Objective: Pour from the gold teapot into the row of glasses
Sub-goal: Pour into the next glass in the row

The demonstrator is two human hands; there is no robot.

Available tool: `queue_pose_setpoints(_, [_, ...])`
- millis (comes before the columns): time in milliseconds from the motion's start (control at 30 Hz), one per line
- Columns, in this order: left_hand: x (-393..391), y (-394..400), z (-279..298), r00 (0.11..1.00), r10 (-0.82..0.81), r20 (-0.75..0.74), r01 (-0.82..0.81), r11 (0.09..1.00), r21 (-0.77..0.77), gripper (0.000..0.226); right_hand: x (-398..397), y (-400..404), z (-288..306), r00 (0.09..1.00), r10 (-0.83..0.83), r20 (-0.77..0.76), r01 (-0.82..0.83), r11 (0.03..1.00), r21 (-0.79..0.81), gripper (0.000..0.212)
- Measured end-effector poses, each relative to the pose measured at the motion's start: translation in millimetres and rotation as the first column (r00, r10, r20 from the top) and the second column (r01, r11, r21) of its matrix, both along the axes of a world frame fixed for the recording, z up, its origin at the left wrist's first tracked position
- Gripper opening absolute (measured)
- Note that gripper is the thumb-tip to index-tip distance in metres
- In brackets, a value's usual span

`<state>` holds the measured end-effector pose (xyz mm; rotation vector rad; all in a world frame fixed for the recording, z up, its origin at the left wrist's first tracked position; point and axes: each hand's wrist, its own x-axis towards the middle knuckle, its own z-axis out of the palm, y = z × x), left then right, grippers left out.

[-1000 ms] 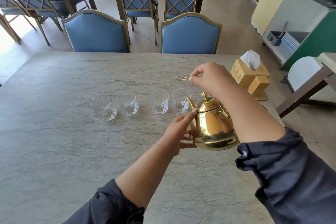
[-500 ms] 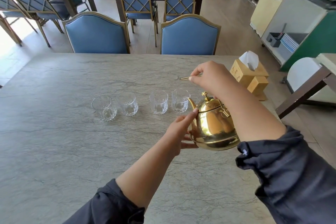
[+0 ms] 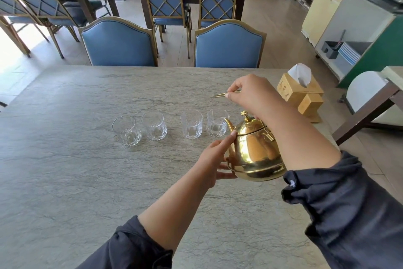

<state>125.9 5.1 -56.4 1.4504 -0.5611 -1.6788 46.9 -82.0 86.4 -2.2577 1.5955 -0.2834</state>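
Observation:
The gold teapot [image 3: 255,153] hangs just above the grey stone table [image 3: 65,181], right of centre. My right hand [image 3: 253,94] is closed on its thin raised handle above the lid. Against the pot's left side rests my left hand [image 3: 212,159], index finger at the lid's edge and thumb under the belly. The spout points left and ends beside the rightmost glass [image 3: 216,123]. Several clear cut glasses stand in a row running left from it, through the middle ones [image 3: 192,124] [image 3: 154,125] to the leftmost glass [image 3: 126,130]. All look empty.
A wooden tissue box [image 3: 298,92] stands at the table's right edge behind my right arm. Two blue chairs [image 3: 118,43] [image 3: 227,45] are pushed in at the far side. Another table's corner [image 3: 370,105] juts in on the right.

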Motion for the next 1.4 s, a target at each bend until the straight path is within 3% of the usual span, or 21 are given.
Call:
queue_pose_setpoints(267, [1,1,4,1.0,-0.001,-0.003,0.001,1.0,-0.01,0.053,2,-1,1,1.0,0.004,-0.007,-0.004,1.0,0.0,0.024])
queue_pose_setpoints(567, [4,4,3,0.999,-0.008,0.043,0.009,1.0,-0.026,0.045,-6,2,-15,0.995,-0.024,0.095,0.031,0.997,-0.072,0.025])
queue_pose_setpoints(767, [10,6,0,0.997,0.021,0.073,-0.019,0.999,-0.03,0.024,-17,17,-36,0.973,-0.05,0.227,0.085,0.985,-0.147,0.028])
queue_pose_setpoints(1000, [20,12,-6,0.989,0.105,0.105,-0.102,0.994,-0.031,0.067,-11,33,-44,0.952,-0.041,0.303,0.1,0.978,-0.181,0.029])
queue_pose_setpoints(1400, [46,24,-4,0.991,0.123,0.051,-0.121,0.991,-0.049,0.05,32,19,-25,0.978,0.071,0.197,-0.047,0.992,-0.12,0.028])
